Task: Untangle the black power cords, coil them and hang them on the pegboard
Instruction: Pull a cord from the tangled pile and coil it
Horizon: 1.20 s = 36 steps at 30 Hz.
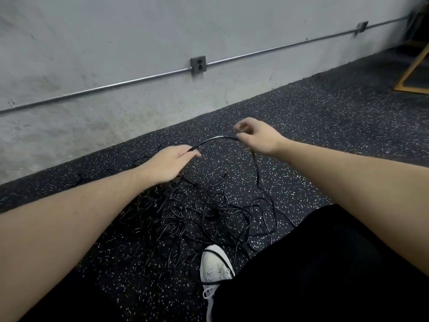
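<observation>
A tangled heap of thin black power cords (185, 217) lies on the speckled black floor in front of me. One black cord (216, 138) arches in the air between my hands. My left hand (167, 163) holds one end of that span between thumb and fingers, just above the heap. My right hand (255, 135) pinches the same cord farther right, and from there the cord drops down to the pile. No pegboard is in view.
A grey concrete wall with a metal conduit and an outlet box (198, 65) runs behind the pile. My white shoe (214, 268) stands at the heap's near edge with a cord across its toe. A wooden frame (415, 68) leans at the far right.
</observation>
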Available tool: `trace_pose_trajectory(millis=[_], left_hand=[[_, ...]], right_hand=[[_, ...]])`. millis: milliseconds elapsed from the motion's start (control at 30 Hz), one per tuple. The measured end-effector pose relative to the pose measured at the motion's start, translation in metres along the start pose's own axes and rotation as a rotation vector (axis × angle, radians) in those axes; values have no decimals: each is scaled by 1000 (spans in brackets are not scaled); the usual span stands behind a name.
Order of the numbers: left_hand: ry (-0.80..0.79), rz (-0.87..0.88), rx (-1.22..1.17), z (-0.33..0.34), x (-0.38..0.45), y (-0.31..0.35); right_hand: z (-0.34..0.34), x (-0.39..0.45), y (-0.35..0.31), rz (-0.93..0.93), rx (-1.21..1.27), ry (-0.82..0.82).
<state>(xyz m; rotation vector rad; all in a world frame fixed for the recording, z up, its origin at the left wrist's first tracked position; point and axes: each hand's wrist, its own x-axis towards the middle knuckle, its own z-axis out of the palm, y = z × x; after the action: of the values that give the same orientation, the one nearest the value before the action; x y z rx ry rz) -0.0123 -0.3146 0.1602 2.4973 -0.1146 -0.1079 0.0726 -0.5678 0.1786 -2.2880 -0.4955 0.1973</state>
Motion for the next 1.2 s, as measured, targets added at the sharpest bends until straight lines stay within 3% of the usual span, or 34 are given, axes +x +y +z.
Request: trace_pose_trajectory(millis=[167, 267, 333, 400, 500, 633, 733, 867, 1100, 1200], left_hand=[[-93, 27, -121, 4, 8, 31], [-90, 6, -179, 6, 9, 28], [-112, 16, -183, 4, 7, 24], [-189, 32, -92, 3, 3, 22], [-295, 54, 84, 9, -2, 5], [-243, -44, 164, 2, -8, -24], [-208, -101, 114, -3, -9, -36], [-112, -78, 23, -4, -4, -22], [-147, 30, -71, 5, 2, 18], [-147, 19, -161, 4, 0, 14]], right_hand=[[18, -5, -31, -143, -86, -263], [23, -8, -46, -62, 32, -378], [21, -10, -48, -87, -74, -449], [18, -11, -44, -145, -118, -443], [6, -12, -38, -139, 73, -310], [-12, -11, -20, -60, 329, -158], [-10, -5, -5, 26, 194, -104], [1, -2, 4, 34, -118, -216], [24, -7, -41, -166, -135, -412], [28, -8, -58, -222, -66, -381]])
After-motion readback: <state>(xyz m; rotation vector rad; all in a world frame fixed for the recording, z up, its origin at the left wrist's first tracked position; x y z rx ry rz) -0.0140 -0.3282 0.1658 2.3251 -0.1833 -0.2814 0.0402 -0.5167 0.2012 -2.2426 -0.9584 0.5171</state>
